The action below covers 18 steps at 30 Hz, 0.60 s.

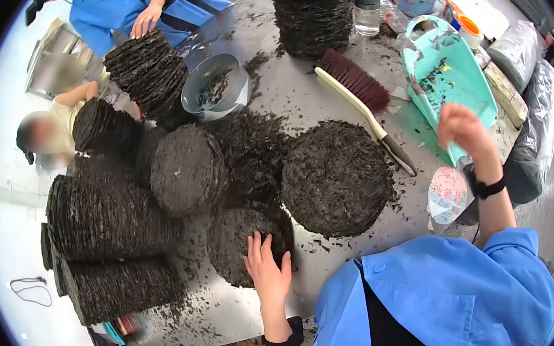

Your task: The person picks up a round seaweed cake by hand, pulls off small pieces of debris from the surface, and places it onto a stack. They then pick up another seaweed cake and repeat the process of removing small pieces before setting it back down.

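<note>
Resting left hand [269, 267] on stack [229, 241]; right hand [466, 128] raised.

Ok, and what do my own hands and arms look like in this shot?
Your left hand and right hand are both ungloved. Each wrist wears black: the left wrist strap has a chunky block on it, and the right wrist strap is a dark band. Your right sleeve is plain blue, ending around the elbow.
</note>
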Available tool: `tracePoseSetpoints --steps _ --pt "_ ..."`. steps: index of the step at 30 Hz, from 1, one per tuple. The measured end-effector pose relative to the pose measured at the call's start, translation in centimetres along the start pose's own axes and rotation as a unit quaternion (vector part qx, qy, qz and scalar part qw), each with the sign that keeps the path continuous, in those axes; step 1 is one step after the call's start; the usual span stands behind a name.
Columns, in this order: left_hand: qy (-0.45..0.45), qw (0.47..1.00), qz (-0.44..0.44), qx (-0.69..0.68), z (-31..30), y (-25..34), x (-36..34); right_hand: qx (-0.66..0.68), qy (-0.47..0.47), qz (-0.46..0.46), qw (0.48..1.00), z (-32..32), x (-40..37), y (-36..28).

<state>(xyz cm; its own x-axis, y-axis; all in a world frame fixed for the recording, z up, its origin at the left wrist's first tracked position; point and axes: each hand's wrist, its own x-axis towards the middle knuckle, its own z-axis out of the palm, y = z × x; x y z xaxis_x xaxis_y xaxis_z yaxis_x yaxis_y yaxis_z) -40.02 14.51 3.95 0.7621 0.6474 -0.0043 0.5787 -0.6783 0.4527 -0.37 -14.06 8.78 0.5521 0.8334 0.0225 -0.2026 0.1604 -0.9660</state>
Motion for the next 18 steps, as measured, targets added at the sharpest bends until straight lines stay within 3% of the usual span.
tracePoseSetpoints --steps 1,2,3,6,8,9,10,18 --pt "0.006 1.000 -0.001 -0.009 -0.2 0.4 -0.2 0.020 0.039 0.003 0.999 -3.9 -0.4 0.0" --pt "0.026 0.999 0.019 -0.042 -0.5 1.1 0.3 -0.200 0.159 0.013 0.967 -5.5 -0.5 -0.3" --pt "0.028 0.999 0.022 -0.040 -0.9 1.9 1.1 -0.198 0.160 0.010 0.967 -5.3 -0.5 -0.1" --pt "0.025 0.986 0.148 -0.080 -1.1 5.9 3.5 -0.268 0.183 -0.072 0.943 -2.0 -1.0 1.9" --pt "-0.006 0.977 0.205 -0.061 0.0 8.9 4.7 -0.142 0.057 0.062 0.986 2.8 -0.5 2.9" --pt "-0.023 0.976 0.217 -0.030 0.5 9.9 4.9 -0.185 0.021 0.064 0.980 4.4 0.1 4.5" --pt "-0.037 0.971 0.235 -0.003 1.4 10.0 5.1 -0.246 0.009 0.040 0.968 6.2 0.5 5.0" --pt "-0.071 0.968 0.241 0.009 1.4 10.2 5.1 -0.273 0.026 0.025 0.961 9.7 1.1 4.7"
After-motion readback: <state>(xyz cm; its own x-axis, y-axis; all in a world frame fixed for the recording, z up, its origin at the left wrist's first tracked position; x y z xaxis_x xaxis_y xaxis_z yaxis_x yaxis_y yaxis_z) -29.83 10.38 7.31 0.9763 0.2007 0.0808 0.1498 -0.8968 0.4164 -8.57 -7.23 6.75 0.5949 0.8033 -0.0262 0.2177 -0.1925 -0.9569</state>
